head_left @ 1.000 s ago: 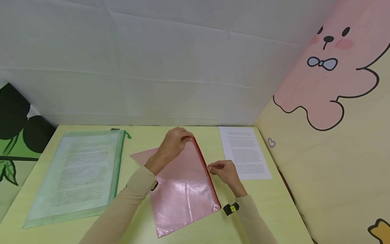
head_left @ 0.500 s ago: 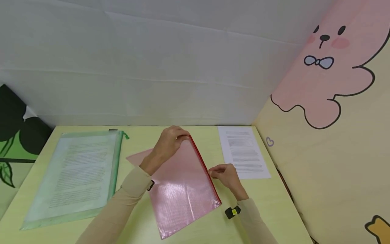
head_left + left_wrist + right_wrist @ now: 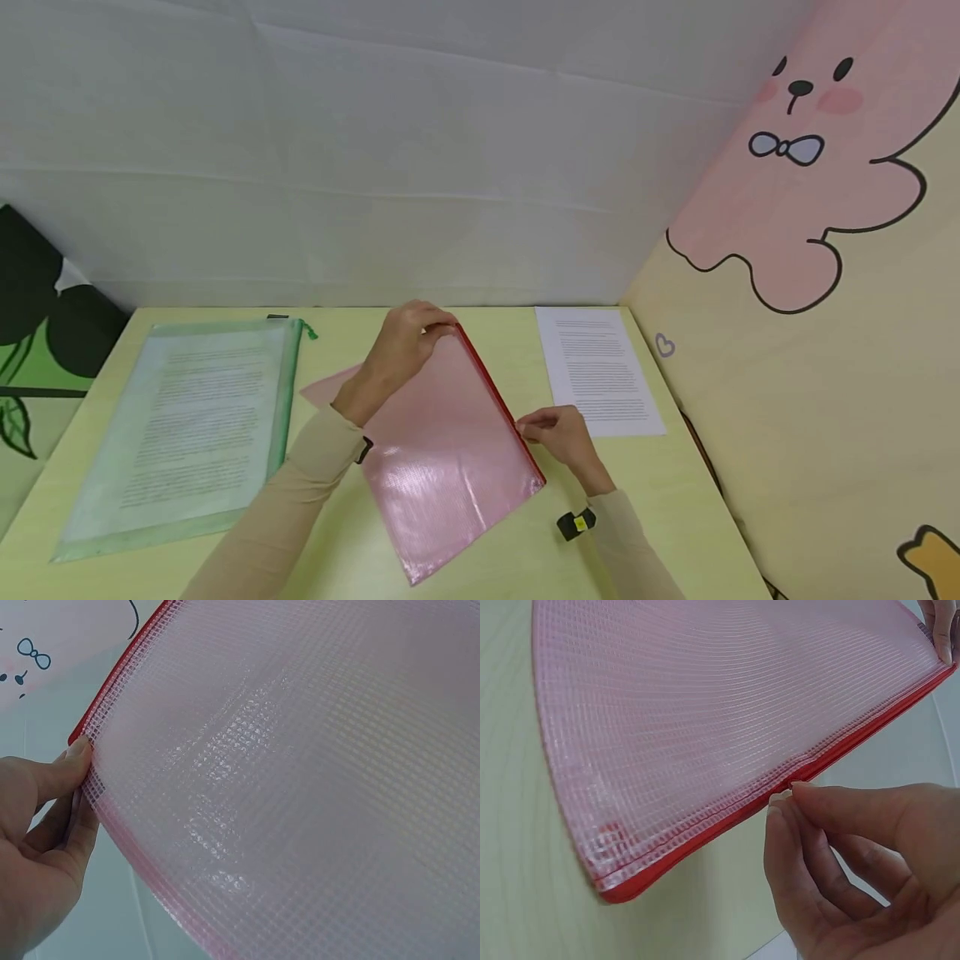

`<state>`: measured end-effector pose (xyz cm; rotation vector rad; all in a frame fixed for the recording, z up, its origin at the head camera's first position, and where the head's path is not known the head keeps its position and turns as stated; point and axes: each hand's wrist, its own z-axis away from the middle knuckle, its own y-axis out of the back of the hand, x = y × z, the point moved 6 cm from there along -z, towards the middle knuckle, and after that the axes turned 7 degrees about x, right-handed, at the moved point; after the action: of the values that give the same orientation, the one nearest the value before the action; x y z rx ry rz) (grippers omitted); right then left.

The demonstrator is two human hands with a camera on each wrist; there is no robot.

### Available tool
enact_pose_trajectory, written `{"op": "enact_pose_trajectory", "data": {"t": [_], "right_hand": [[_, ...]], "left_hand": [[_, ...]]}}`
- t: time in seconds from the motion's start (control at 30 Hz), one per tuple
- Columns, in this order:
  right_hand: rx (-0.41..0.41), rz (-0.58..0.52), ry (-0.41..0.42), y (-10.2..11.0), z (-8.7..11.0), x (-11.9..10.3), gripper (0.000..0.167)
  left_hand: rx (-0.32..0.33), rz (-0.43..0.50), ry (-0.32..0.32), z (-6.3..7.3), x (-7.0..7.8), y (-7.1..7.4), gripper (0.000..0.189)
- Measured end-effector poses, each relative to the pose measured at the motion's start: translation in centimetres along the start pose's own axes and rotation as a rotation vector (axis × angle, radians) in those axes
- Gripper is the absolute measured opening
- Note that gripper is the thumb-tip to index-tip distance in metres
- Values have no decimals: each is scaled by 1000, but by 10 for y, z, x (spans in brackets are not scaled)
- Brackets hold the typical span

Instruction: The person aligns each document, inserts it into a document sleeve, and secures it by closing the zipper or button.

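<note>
A translucent pink mesh zipper pouch (image 3: pixel 442 442) is held tilted over the table, its red zipper edge (image 3: pixel 727 814) running down the right side. My left hand (image 3: pixel 408 342) grips the pouch's upper corner by the zipper's end; in the left wrist view the thumb (image 3: pixel 75 754) lies on the mesh there. My right hand (image 3: pixel 558 433) pinches the zipper edge between thumb and fingertips, past its middle toward the lower corner. Those fingertips (image 3: pixel 802 787) hide what small part they hold. Smooth mesh and the red zipper's lower end (image 3: pixel 622 892) show beyond them.
A green zipper pouch (image 3: pixel 288 400) with printed pages inside lies flat at the left of the pale yellow table (image 3: pixel 360 550). One printed sheet (image 3: pixel 603 371) lies at the back right. A white sheet wall (image 3: pixel 375 167) stands behind, and a patterned wall (image 3: pixel 787 400) at right.
My left hand has drawn the pouch's upper corner up and to the left. My right hand has shifted along the zipper toward its lower end, still pinching. Green pouch and sheet stay put.
</note>
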<state>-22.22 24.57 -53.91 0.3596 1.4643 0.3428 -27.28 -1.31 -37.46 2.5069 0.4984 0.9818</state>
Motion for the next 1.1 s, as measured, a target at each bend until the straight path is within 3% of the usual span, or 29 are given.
{"op": "enact_pose_trajectory", "data": {"t": [0.2,0.53,0.87,1.1], "right_hand": [[-17,-13,-19,3,6,8,5],[-10,41,-6,11,14,17,6],[8,57,-48,16,22,33,6],[-12,36,-77,19,27,38,8]], "left_hand": [[10,-10,29,-2,-2,7,13],[38,-19,19,-6,-4,18,15],[75,-29,14,-9,-5,36,16],[83,-19,17,-10,-5,39,16]]}}
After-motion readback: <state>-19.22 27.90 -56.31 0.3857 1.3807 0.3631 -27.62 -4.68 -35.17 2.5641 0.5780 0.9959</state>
